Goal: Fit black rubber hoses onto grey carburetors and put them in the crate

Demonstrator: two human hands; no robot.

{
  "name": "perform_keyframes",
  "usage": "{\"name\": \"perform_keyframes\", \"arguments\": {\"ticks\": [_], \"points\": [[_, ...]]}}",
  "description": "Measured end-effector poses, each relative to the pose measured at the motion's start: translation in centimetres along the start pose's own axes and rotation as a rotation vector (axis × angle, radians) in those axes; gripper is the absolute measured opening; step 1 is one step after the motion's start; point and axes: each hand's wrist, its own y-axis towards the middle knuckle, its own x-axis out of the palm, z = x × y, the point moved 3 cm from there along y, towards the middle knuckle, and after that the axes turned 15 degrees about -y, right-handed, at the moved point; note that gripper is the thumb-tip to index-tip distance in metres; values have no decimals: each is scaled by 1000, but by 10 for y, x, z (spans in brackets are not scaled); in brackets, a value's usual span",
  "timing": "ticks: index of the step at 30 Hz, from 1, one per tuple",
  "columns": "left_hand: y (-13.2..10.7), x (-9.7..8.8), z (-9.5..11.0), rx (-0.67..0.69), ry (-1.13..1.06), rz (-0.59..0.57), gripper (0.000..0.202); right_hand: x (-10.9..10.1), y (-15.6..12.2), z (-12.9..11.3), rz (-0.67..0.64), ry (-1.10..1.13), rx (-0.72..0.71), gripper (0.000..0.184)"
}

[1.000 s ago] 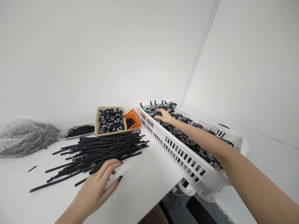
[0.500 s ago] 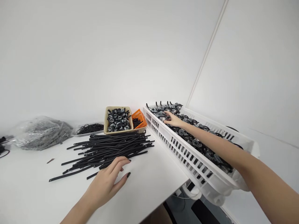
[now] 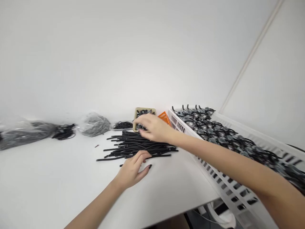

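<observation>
My left hand [image 3: 133, 169] rests by the near edge of a pile of black tubes [image 3: 133, 144] on the white table. Its fingers are loosely curved and the thumb is apart, with nothing held. My right hand [image 3: 153, 128], slightly blurred, reaches across over the tubes, in front of a beige basket [image 3: 135, 122]. Its thumb and fingers are spread, and no object shows in them. Small black and grey fittings [image 3: 143, 112] fill the basket, partly hidden by this hand. An orange basket [image 3: 164, 117] stands just behind the right wrist.
A long white slotted crate [image 3: 257, 138], full of grey and black parts [image 3: 221, 140], runs along the right side. Along the wall lie thin black loops [image 3: 122, 125] in a tray, a clear bag of grey pieces [image 3: 94, 124], black cords [image 3: 64, 132] and another bag [image 3: 28, 135].
My right hand has left the crate and moved left to the beige basket. My left hand stays by the tubes. The view has turned left, showing more of the table.
</observation>
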Motion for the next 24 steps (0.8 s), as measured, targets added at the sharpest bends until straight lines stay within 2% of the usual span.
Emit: {"name": "perform_keyframes", "arguments": {"ticks": [2, 3, 4, 5, 7, 9, 11, 14, 16, 20, 24], "points": [[-1, -5, -2, 21, 40, 96, 27, 29, 22, -35, -28, -63, -236, 25], [-2, -7, -3, 32, 69, 149, 26, 40, 30, -48, -8, -62, -304, 25], [-3, -9, -4, 42, 93, 200, 24, 50, 35, -55, 35, -37, -300, 24], [-3, -10, -5, 47, 107, 238, 20, 56, 37, -58, 104, 12, -235, 22], [-2, -12, -6, 57, 99, 272, 15, 63, 30, -54, 251, 178, 14, 20], [0, -13, -4, 82, 66, 268, 15, 68, 8, -45, 326, 372, 296, 24], [2, -15, -1, 84, 5, 243, 20, 73, -23, -40, 349, 504, 442, 25], [2, -16, -3, 5, -145, 192, 31, 86, -68, -43, 278, 554, 454, 30], [1, -16, -7, -52, -260, 155, 44, 93, -88, -49, 259, 576, 439, 41], [-1, -11, -13, -125, -437, 88, 81, 99, -94, -70, 119, 638, 318, 68], [-1, -2, -7, -137, -570, 70, 106, 97, -88, -86, 61, 710, 226, 68]]}}
